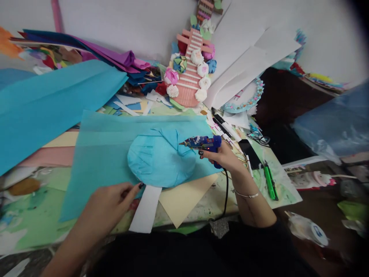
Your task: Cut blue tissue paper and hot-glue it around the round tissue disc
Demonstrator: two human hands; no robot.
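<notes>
In the head view my right hand [220, 156] grips a blue hot glue gun [203, 143] by its handle. Its nozzle points left, just above a folded flap of light blue paper. That paper wraps a rounded flat shape [161, 165], with pleats folded over on its left part. A white strip [146, 209] sticks out below the shape like a handle. My left hand [119, 198] is closed, its fingers curled and one dark-nailed fingertip at the shape's lower left edge. How far its fingers reach under the edge is hidden. A larger sheet of blue paper [98, 161] lies beneath.
A decorated guitar shape [188, 84] with paper flowers leans at the back. On the right lie markers [221, 125], a black phone [249, 154], glasses [261, 138] and a green utility knife [269, 181]. The glue gun's black cord [226, 196] hangs toward the table's front edge.
</notes>
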